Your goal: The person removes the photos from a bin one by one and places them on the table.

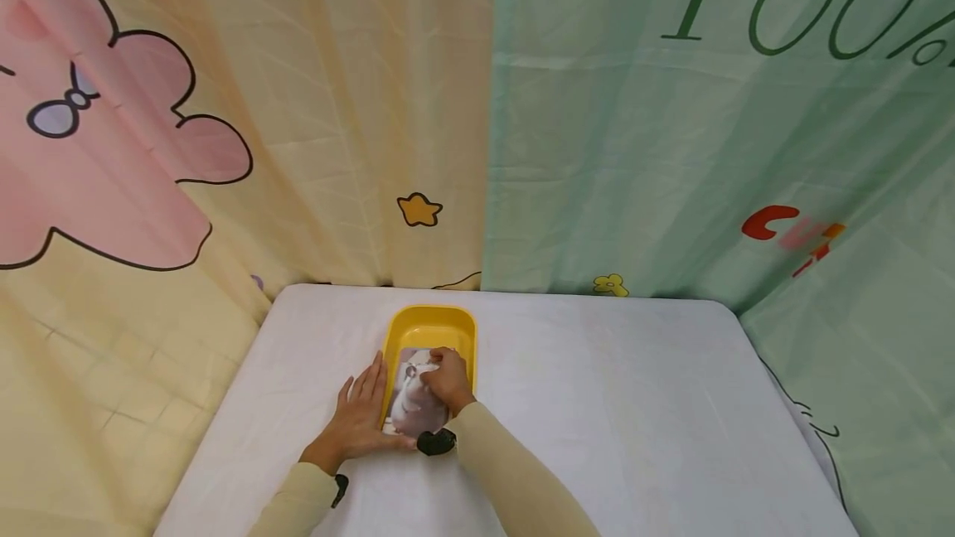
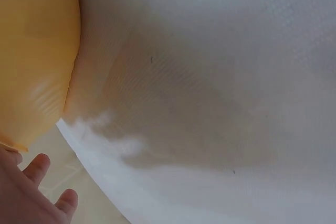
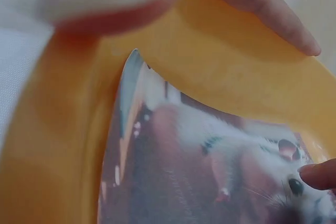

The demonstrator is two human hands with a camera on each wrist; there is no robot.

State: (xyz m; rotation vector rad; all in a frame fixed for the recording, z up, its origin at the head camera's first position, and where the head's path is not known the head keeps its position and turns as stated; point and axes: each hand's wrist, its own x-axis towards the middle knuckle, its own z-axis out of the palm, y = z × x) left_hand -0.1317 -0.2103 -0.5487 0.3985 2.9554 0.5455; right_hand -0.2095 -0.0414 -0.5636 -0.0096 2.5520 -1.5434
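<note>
A photo print (image 1: 413,404) of a white, mouse-like animal lies in a yellow tray (image 1: 433,313). In the right wrist view the print (image 3: 178,156) bows, with one corner turned up against the tray wall. My right hand (image 1: 450,379) is over the print's upper right part with bent fingers, pinching it near its top edge; a fingertip (image 3: 319,175) rests on its face. Along the tray's left side my left hand (image 1: 360,417) lies spread, fingers straight at the rim and thumb stretched along the near end. The left wrist view catches only some left fingertips (image 2: 39,169) beside the tray.
A white cloth (image 1: 634,404) covers the table under the tray. Yellow and green printed curtains (image 1: 597,123) hang behind the table and at both sides. Dark wrist straps (image 1: 436,442) show at the sleeve ends.
</note>
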